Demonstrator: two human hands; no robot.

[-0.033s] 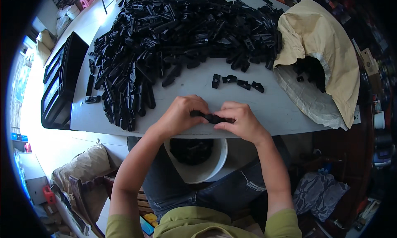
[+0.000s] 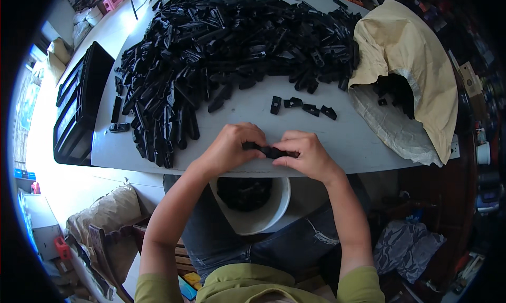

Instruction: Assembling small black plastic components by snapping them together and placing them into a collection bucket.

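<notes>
Between my two hands, just above the near edge of the table, is a small black plastic part [image 2: 272, 152]. My left hand [image 2: 235, 144] pinches its left end with thumb and fingers, and my right hand [image 2: 301, 149] grips the right end. Fingers cover much of the part, so its full shape is hidden. Beyond my hands lies a short row of several small black pieces with square holes [image 2: 311, 109]. A large heap of long black plastic parts [image 2: 226, 45] spreads over the far and left side of the table.
The grey table [image 2: 237, 125] curves around in front of me. An open tan sack [image 2: 406, 39] with black pieces inside lies at the right. A black crate [image 2: 84, 105] stands left of the table. Below the near edge, a white bucket [image 2: 286, 197] holds black items.
The whole view has shifted very slightly. My hands keep the same grip on the black part.
</notes>
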